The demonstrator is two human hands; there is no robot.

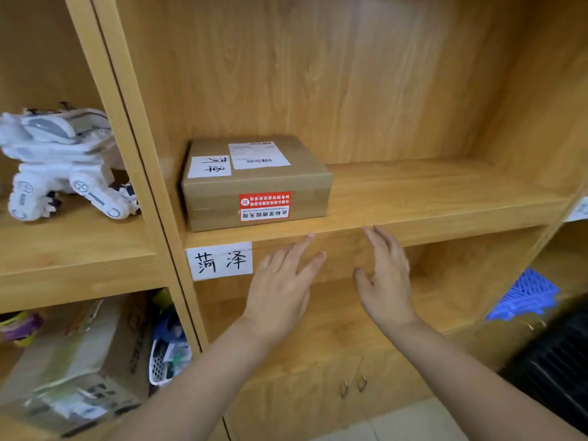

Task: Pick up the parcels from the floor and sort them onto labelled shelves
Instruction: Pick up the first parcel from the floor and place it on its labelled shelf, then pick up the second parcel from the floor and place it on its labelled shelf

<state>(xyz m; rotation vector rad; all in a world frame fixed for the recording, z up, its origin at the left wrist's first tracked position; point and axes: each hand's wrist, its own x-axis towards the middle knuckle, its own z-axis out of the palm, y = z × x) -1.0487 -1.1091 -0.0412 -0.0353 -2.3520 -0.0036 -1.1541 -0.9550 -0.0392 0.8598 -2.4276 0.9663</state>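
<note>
A brown cardboard parcel (254, 183) lies flat at the left end of a wooden shelf (429, 198), with white labels on top and a red sticker on its front. A white paper label (220, 261) with handwritten characters is stuck on the shelf's front edge, just below the parcel. My left hand (280, 288) and my right hand (386, 278) hover in front of that edge, below the parcel and apart from it. Both are empty with fingers spread.
A white toy robot (60, 163) stands on the shelf to the left. Below it are a box (73, 361) and a small white basket (165, 361). A blue plastic grid (525, 297) lies at the right. Cabinet doors with metal handles (353, 385) are below.
</note>
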